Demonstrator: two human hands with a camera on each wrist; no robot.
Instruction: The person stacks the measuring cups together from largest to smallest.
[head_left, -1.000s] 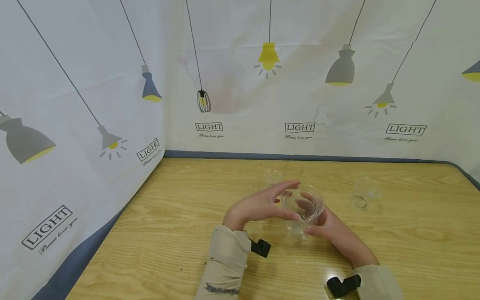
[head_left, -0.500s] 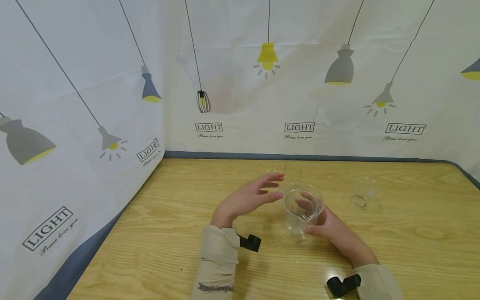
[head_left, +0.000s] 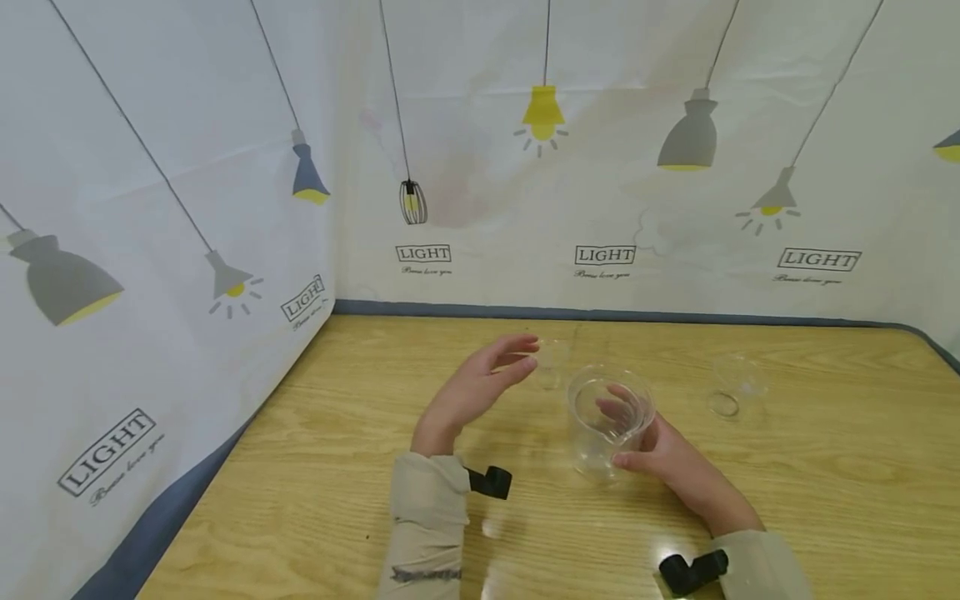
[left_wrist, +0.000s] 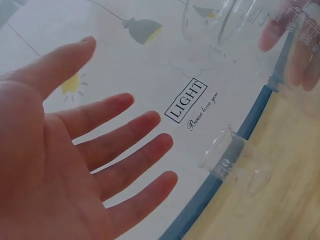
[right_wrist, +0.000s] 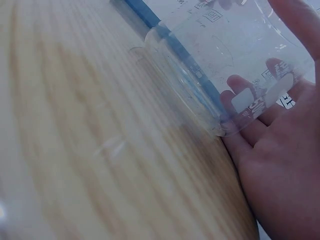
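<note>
Right of the head view's centre, your right hand holds the large beaker; your left hand keeps fingers wide apart.

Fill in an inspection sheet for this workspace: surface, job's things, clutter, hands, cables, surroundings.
Surface: wooden table, with a small dark speck near the left sleeve.
Job's things: large clear beaker with a pouring lip; small clear beaker upright behind it; another clear cup at back right, faint.
Clutter: nothing seen.
Hands: right hand holds the large clear beaker; left hand is open, holding nothing.
Cables: nothing seen; lamp cords are only printed.
Surroundings: pale curtain printed with lamps and "LIGHT", along the back and left.
</note>
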